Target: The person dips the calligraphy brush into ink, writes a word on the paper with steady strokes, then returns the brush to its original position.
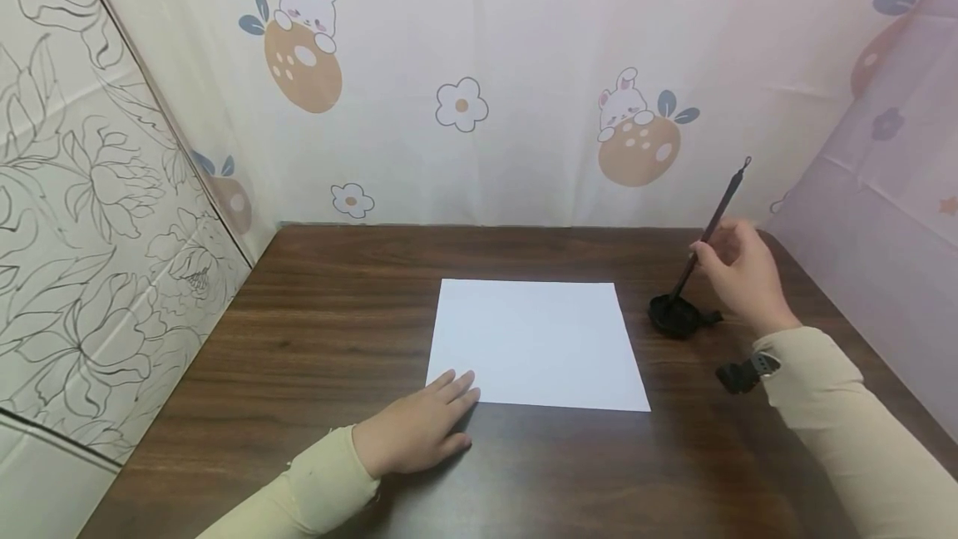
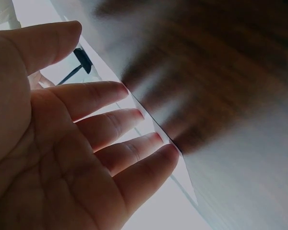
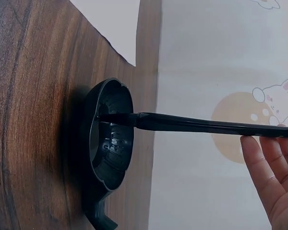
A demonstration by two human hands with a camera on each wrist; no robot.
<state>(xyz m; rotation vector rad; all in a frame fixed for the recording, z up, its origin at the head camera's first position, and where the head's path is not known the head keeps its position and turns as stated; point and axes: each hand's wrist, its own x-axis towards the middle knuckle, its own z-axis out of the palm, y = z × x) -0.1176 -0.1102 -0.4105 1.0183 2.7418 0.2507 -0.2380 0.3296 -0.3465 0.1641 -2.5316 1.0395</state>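
My right hand (image 1: pixel 741 273) pinches the dark handle of a writing brush (image 1: pixel 717 215) between thumb and fingers. In the right wrist view the brush's black tip (image 3: pixel 116 119) is down inside a small black ink dish (image 3: pixel 110 184), against its scalloped rim, with dark liquid in the bowl. The dish has a short curved handle. A white sheet of paper (image 1: pixel 535 343) lies on the table to the left of the dish. My left hand (image 1: pixel 419 427) lies flat with straight fingers, the fingertips on the paper's near left corner; its palm shows in the left wrist view (image 2: pixel 62 158).
The brown wooden table (image 1: pixel 322 339) carries these things. A curtain (image 1: pixel 524 23) with rabbit and flower prints hangs behind it, and a pale purple cloth (image 1: pixel 883 190) borders the right side. A white panel with line-drawn flowers (image 1: pixel 105 173) stands at the left.
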